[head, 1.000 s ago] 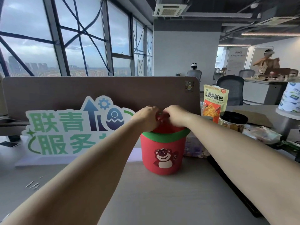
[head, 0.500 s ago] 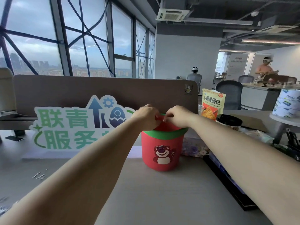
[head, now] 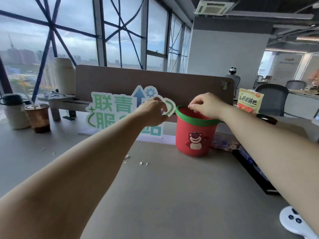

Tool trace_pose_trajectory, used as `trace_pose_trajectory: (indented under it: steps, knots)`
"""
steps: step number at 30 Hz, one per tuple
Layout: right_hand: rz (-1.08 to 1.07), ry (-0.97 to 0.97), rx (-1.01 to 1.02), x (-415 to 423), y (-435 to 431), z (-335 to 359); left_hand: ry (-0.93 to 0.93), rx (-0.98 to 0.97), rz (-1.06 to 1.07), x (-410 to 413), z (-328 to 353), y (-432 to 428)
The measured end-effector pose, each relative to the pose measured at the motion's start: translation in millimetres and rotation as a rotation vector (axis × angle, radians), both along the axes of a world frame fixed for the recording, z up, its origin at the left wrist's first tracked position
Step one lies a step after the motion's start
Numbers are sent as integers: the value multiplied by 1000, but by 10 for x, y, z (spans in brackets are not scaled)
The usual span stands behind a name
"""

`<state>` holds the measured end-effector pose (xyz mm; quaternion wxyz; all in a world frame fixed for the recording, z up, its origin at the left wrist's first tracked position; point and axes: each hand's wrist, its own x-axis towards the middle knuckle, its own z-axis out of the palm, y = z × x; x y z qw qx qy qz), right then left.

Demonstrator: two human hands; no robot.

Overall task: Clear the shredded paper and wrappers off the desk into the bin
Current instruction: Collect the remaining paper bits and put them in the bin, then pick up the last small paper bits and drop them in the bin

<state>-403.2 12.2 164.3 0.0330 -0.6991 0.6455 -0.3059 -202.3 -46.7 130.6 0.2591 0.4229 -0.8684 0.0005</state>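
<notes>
- Fingers (head: 195, 105) of the right hand (head: 205, 106) are curled downward with the tips bunched together, directly over the mouth of the bin (head: 195, 135). I cannot tell whether a small piece is pinched between them.
- Fingers (head: 156, 101) of the left hand (head: 151, 111) are loosely curved with a gap to the thumb, and nothing is visible inside them. This hand hangs just beside the left rim of the bin, in front of the sign (head: 110, 107), not over the opening.
- What remains to clear, as far as I can see, is a few white scraps (head: 140, 163) on the desk (head: 155, 195). They lie to the left of the bin's foot and closer to the person than the bin, apart from each other. Two more bits lie farther left.
- From both hands the scraps are down and back toward the body. The left hand is the nearer one, because they lie almost under its forearm, while the right hand would have to cross in front of the bin.
- The scraps are too small to tell their long axis, so I judge that a fingertip pinch from above will suit.
- The bin stands upright on the desk, near enough to the scraps for a short carry.
</notes>
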Motion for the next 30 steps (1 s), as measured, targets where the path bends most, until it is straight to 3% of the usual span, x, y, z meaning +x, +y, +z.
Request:
trace_pose_trajectory:
  steps: [15, 25, 30]
  knots:
    - [225, 51, 287, 1440, 296, -1554, -109, 289, 409, 1948, -1312, 773]
    - [95, 155, 269, 1563, 132, -2148, -172, 372, 537, 2185, -1813, 898]
    - [-14, 177, 385, 1693, -27, -2232, -109, 421, 699, 2319, -1926, 727]
